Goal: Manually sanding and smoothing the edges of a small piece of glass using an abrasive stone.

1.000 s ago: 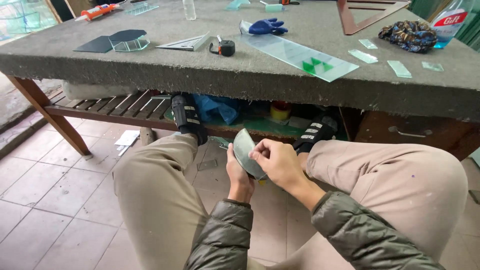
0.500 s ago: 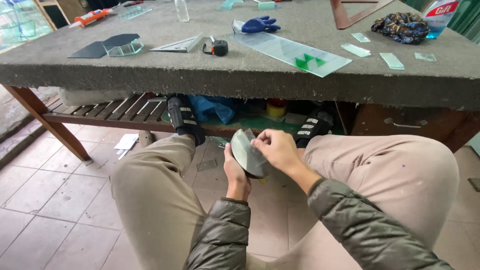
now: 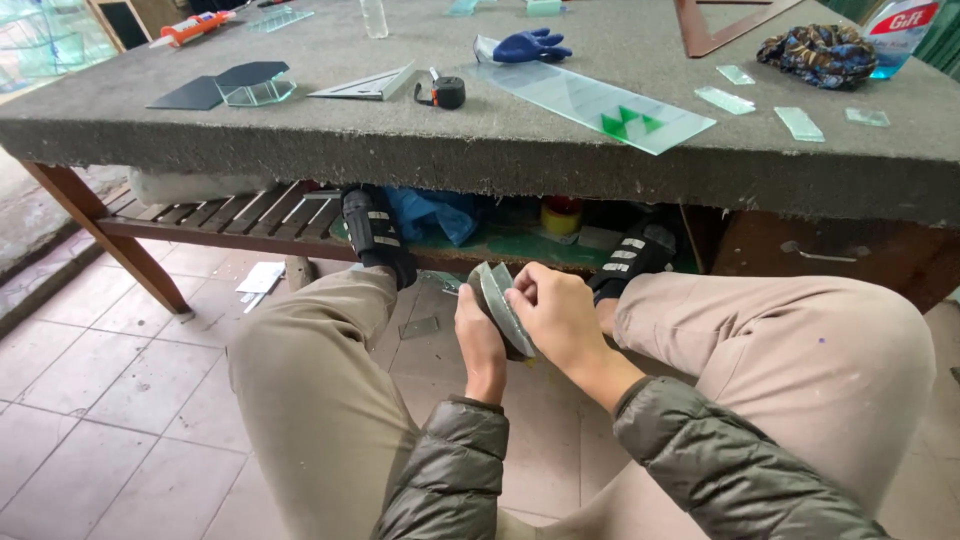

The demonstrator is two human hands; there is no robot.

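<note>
The person sits with knees wide apart, and both hands meet low between the legs, just in front of the table [image 3: 480, 160]; the left hand [image 3: 480, 335] is curled around the back of a small piece of glass [image 3: 497, 300] and seems to hold a dark block behind it, though I cannot tell what that block is; the right hand [image 3: 556, 315] pinches the front edge of the glass with the fingers bent close together; the glass stands on its edge, tilted a little, with a curved top; it looks thin, hard and light, so it should be easy to lift, but it will not bend and could snap or chip if it is dropped on the floor tiles [image 3: 110, 400]; the faces are smooth and likely slippery, and the edges may be sharp, so the safe place to hold it is by the flat faces near the rim, with a firm but soft grip; up on the table lie a long glass strip [image 3: 590, 100], a blue glove [image 3: 530, 45] and a tape measure [image 3: 445, 92], well apart from the hands.
</note>
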